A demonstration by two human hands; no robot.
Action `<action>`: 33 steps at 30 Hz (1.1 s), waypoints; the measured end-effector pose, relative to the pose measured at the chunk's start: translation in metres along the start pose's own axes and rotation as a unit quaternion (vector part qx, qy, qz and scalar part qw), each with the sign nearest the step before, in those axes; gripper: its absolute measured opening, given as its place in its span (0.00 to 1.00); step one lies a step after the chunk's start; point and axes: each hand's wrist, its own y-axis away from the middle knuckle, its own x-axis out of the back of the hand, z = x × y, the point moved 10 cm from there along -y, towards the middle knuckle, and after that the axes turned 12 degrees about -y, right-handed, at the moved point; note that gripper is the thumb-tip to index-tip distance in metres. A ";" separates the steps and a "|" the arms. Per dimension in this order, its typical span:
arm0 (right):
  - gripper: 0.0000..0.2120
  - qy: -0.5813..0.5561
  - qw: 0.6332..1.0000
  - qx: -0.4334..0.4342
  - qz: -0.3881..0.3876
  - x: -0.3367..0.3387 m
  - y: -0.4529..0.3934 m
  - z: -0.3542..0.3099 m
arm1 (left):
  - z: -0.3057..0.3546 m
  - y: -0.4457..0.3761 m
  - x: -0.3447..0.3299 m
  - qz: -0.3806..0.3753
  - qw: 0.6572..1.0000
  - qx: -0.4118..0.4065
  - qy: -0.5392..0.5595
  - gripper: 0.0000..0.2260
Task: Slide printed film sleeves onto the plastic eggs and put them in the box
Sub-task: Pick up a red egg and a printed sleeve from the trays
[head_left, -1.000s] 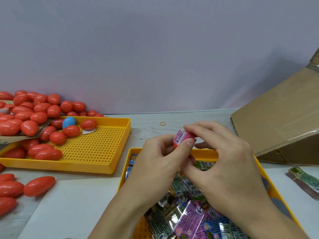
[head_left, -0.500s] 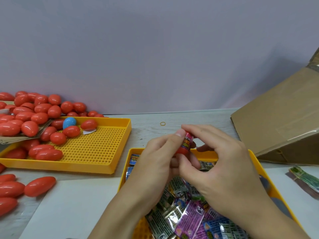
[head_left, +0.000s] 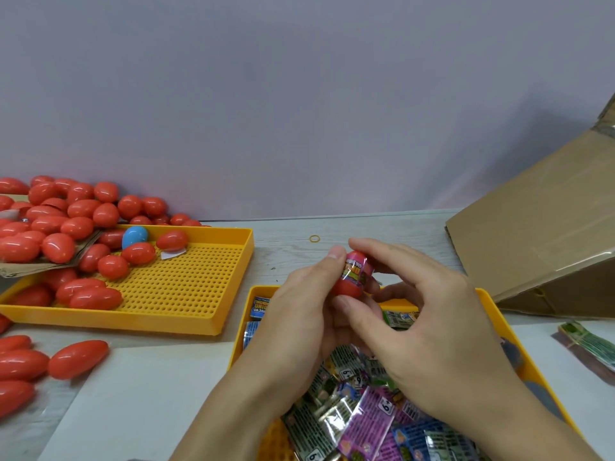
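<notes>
While both hands, left hand (head_left: 299,314) and right hand (head_left: 429,331), pinched the sleeved egg (head_left: 353,274), loose film risked creasing or sliding off.

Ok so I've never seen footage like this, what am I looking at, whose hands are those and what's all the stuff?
A camera on a person's head looks down at their own hands. The left hand and right hand together hold a red egg with a printed sleeve around its middle. Below them a yellow tray holds loose sleeves. A second tray and the table at left hold bare eggs, one blue. The cardboard box stands at right.
</notes>
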 end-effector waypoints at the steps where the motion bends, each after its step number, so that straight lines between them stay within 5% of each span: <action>1: 0.25 0.004 1.000 0.000 -0.005 -0.001 0.000 0.000 | 0.000 0.000 0.001 0.004 1.000 -0.001 -0.006 0.18; 9: 0.24 0.006 1.000 -0.006 -0.014 -0.002 -0.002 0.003 | 0.012 -0.001 0.020 0.086 0.989 -0.067 -0.105 0.12; 17: 0.21 -0.033 0.999 -0.020 0.016 0.004 0.000 0.003 | 0.011 0.001 0.003 0.009 0.998 -0.021 0.054 0.16; 26: 0.18 0.038 0.999 -0.013 0.013 0.005 -0.001 0.001 | 0.005 -0.001 0.010 0.055 0.998 -0.007 0.005 0.19; 33: 0.19 0.072 0.997 0.006 0.015 0.006 -0.001 -0.004 | 0.006 -0.001 0.017 0.067 0.997 -0.017 -0.023 0.12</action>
